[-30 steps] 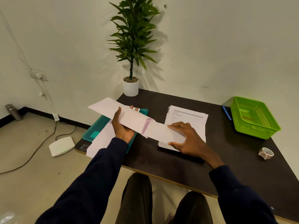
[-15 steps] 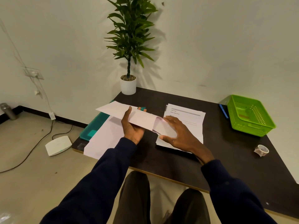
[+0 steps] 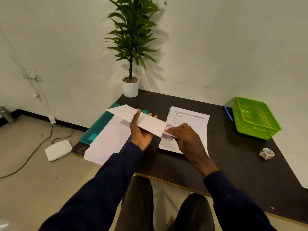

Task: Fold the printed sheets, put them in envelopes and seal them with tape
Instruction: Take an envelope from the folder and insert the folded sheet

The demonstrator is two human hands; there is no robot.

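Observation:
My left hand [image 3: 140, 135] grips a long white envelope [image 3: 147, 121] and holds it tilted just above the table. A short end of the folded sheet [image 3: 168, 135] sticks out of the envelope's right opening. My right hand [image 3: 187, 139] pinches that end, and the rest of the sheet is hidden inside. The stack of printed sheets [image 3: 191, 116] lies on the table under my right hand. More white envelopes [image 3: 108, 140] lie on a teal tray [image 3: 98, 129] at the left. A tape roll [image 3: 267, 153] sits far right.
A green basket [image 3: 255, 119] stands at the back right with a blue pen [image 3: 228, 113] beside it. A potted plant [image 3: 130, 88] occupies the back corner of the dark table [image 3: 233, 172]. The table's front edge runs just above my knees.
My right hand has slid left, and the folded sheet has gone deeper into the envelope. Only a short end still shows. Both hands moved slightly right over the table.

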